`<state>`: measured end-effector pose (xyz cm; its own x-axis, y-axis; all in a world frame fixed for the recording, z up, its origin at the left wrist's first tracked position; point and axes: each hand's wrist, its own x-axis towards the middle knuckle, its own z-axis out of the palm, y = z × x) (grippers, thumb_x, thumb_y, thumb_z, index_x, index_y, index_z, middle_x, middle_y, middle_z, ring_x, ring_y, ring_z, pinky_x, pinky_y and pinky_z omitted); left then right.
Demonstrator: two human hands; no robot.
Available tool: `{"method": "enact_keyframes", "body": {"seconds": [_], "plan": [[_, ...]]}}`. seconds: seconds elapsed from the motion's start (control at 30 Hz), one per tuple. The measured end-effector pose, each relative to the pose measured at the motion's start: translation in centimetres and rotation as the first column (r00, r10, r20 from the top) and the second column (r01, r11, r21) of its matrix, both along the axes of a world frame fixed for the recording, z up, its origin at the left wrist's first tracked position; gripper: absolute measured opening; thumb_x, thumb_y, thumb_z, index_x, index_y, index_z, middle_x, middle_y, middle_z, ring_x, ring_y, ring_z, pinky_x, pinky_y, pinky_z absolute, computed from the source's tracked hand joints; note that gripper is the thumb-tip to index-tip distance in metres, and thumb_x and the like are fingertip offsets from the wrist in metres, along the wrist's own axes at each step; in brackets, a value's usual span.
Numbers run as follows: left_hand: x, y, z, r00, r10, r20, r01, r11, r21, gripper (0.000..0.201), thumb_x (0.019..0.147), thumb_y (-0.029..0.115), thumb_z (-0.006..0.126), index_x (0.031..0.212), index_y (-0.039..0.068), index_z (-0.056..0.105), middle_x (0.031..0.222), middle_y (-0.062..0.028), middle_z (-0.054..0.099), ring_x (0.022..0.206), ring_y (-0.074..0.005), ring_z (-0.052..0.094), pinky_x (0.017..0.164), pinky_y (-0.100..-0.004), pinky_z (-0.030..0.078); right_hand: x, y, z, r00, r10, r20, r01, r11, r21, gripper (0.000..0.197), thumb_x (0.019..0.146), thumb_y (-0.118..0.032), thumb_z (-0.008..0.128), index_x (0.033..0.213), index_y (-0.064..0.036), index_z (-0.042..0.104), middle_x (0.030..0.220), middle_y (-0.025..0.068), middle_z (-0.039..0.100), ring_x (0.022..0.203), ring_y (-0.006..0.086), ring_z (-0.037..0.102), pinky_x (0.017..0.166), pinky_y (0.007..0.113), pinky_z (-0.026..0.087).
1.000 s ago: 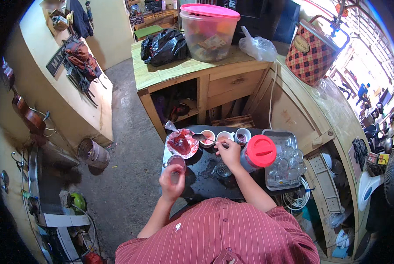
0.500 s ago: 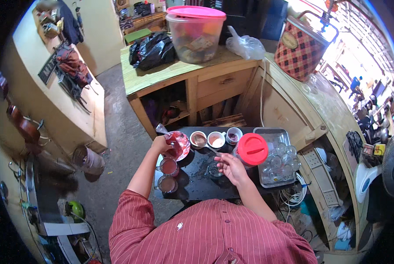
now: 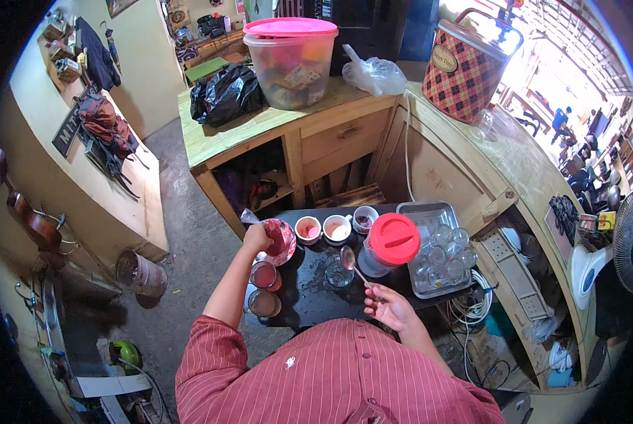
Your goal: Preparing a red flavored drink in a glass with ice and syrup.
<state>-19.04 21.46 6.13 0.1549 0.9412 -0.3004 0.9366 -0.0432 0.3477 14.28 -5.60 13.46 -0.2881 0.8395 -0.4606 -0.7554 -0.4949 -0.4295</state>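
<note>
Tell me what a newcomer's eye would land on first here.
Most striking is the jug with the bright red lid on the dark table, beside a metal tray of glasses. Just before it the right hand holds a spoon over a small glass, while the left hand grips a red bowl. Farther back, a big clear tub with a pink lid tops the wooden counter.

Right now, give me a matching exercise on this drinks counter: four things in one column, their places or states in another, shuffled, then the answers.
Things:
1. spoon
2. red bowl
3. jug
4. glasses

Places or states:
A. on the metal tray
B. held by the right hand, over a small glass
C. under the left hand
D. capped with a red lid, beside the tray

Pairs: 1-B, 2-C, 3-D, 4-A
</note>
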Motion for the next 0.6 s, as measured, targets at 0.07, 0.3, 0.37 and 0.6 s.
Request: {"method": "enact_keyframes", "body": {"seconds": [0.07,0.3,0.37,0.6], "plan": [[-0.8,-0.9,1.2,0.997,-0.012,0.070,0.003,0.993,0.120,0.037,0.062,0.021,0.082,0.092,0.003,0.067,0.091,-0.0160,0.069,0.085,-0.0304,0.067,0.074,-0.0400,0.053,0.0,-0.5,0.6,0.999,0.003,-0.034,-0.003,1.000,0.007,0.026,0.095,-0.015,0.054,0.119,-0.0049,0.056,0.091,0.0029,0.061,0.079,0.0153,0.057,0.071,0.032,0.047],[-1.8,-4.5,11.4,0.472,0.053,0.880,-0.126,0.992,0.008,0.035,0.067,-0.002,0.077,0.095,0.006,0.058,0.093,-0.0064,0.067,0.080,-0.0142,0.064,0.068,-0.0265,0.052,-0.5,0.2,2.5,0.992,0.063,-0.111,-0.048,0.991,0.127,0.030,0.092,-0.010,0.055,0.122,-0.0053,0.052,0.076,0.0015,0.054,0.071,0.0154,0.050,0.071,0.033,0.044],[-0.8,-6.4,13.0,0.151,0.081,0.985,-0.130,0.990,-0.062,0.035,0.069,-0.002,0.075,0.098,0.006,0.057,0.095,-0.0060,0.066,0.085,-0.0154,0.064,0.074,-0.0283,0.053,-1.0,0.6,3.1,0.988,0.107,-0.112,-0.084,0.978,0.189,0.029,0.092,-0.010,0.054,0.121,-0.0047,0.052,0.075,0.0016,0.052,0.071,0.0151,0.049,0.070,0.032,0.043],[3.7,-12.0,13.6,-0.558,0.242,0.794,-0.088,0.934,-0.346,0.043,0.093,0.029,0.059,0.129,0.008,0.048,0.116,-0.0133,0.062,0.102,-0.0248,0.063,0.087,-0.0416,0.054,-1.9,1.2,3.8,0.981,0.162,-0.105,-0.139,0.970,0.198,0.027,0.091,-0.009,0.055,0.118,-0.0046,0.053,0.078,0.0033,0.054,0.071,0.0153,0.050,0.070,0.032,0.043]]}}
